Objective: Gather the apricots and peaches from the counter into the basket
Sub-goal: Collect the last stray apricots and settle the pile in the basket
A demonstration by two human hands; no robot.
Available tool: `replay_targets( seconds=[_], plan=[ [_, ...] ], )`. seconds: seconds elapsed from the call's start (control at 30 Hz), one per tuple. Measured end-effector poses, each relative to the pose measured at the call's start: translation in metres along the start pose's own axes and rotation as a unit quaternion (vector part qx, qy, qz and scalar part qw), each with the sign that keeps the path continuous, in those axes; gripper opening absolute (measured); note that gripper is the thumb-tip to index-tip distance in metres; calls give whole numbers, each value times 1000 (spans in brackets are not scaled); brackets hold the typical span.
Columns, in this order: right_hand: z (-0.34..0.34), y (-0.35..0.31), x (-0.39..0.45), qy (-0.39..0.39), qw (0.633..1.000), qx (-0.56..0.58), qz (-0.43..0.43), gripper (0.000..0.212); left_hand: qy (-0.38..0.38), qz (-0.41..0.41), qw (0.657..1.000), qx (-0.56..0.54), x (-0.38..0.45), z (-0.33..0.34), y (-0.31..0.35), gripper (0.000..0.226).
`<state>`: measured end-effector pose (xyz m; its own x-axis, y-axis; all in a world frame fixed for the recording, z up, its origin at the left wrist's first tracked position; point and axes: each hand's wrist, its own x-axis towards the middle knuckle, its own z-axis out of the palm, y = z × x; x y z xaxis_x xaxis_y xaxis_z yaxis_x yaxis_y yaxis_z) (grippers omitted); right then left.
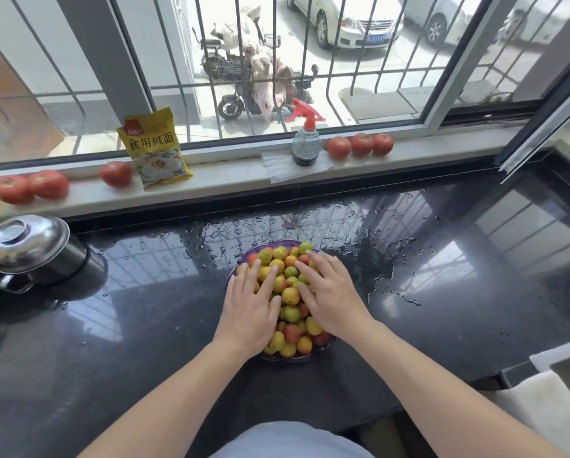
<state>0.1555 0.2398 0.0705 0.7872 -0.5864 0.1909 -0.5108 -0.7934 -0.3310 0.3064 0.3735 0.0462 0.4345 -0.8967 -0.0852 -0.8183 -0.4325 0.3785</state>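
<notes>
Yellow-orange fruit [291, 295] heaps the purple basket [278, 245] under both flat hands

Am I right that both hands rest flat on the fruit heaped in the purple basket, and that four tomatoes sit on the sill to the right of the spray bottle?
Not quite. The head view shows three tomatoes right of the spray bottle, not four. The rest holds: the left hand and right hand lie flat on the fruit heaped in the purple basket.
</notes>
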Motion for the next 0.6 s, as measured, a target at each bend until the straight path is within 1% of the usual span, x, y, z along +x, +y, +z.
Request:
replay_targets(
  seconds=[0.07,0.13,0.17,0.27,0.3,0.37,0.43,0.47,0.5,0.53,0.6],
  plan=[
    [-2,4,9,-38,999,-5,2,51,-2,-6,1000,13,4,0,3,62],
    [2,1,14,-32,999,17,4,54,-2,-18,1000,24,7,0,6,62],
    [4,-1,15,-16,999,47,22,51,-1,-26,999,25,9,0,6,62],
    [9,1,12,38,978,156,134,41,20,-52,998,-18,8,0,5,60],
    [10,5,9,44,973,162,159,40,35,-47,998,-37,7,-1,4,60],
    [10,16,6,24,975,136,175,43,44,6,998,-45,3,-3,4,66],
    [9,22,6,-34,981,112,157,47,16,86,996,-14,-3,-1,6,67],
    [10,23,7,-60,982,107,141,47,2,112,994,4,-6,1,7,66],
    [10,21,8,-72,983,109,127,47,-4,122,992,13,-7,2,8,64],
    [11,19,8,-68,983,121,123,45,2,117,993,10,-9,3,10,62],
    [11,13,11,-31,978,145,149,40,41,76,996,-20,-12,1,13,52]
  ],
)
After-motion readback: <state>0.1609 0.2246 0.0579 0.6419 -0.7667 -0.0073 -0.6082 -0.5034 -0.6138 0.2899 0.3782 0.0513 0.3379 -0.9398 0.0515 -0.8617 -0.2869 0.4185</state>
